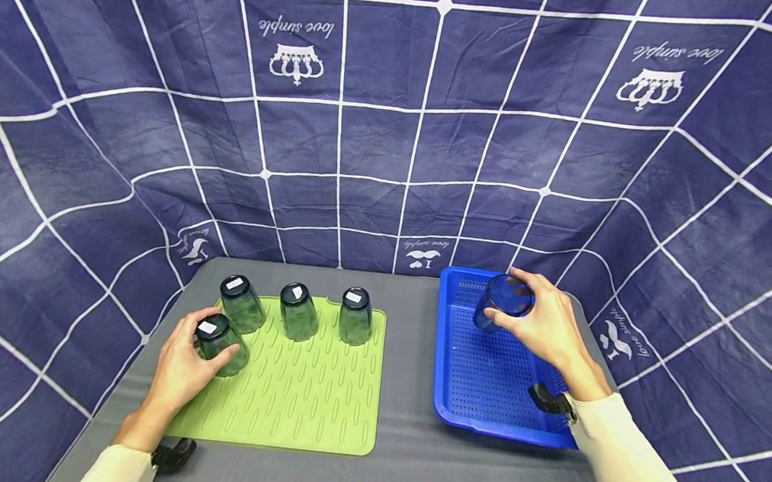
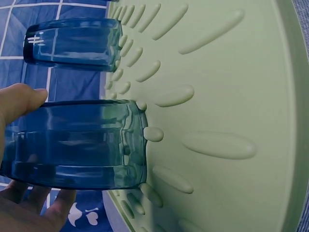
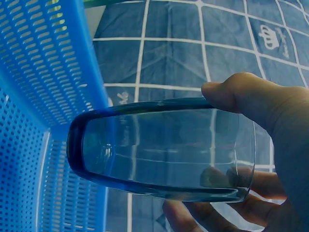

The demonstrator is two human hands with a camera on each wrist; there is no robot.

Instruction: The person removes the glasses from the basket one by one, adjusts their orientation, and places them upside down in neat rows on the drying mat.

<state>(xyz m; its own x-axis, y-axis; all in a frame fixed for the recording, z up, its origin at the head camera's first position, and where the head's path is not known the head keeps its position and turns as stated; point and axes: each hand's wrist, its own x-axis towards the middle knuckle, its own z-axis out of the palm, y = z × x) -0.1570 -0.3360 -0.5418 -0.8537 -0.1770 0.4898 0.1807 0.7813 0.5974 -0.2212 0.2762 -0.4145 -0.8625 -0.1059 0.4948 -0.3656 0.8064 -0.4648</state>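
My left hand grips an upside-down blue-tinted drinking glass at the left edge of a green ridged mat. Its rim is down at the mat, and a white label shows on its base. Thumb and fingers lie on opposite sides of it. On the right, my right hand holds another blue glass near its rim, mouth up, over the far part of a blue perforated basket. In the right wrist view, this glass's thick base points toward the basket.
Three more glasses stand upside down along the mat's far side: a left one, a middle one and a right one. Grey cloth covers the table between mat and basket. A blue checked curtain encloses the back and sides.
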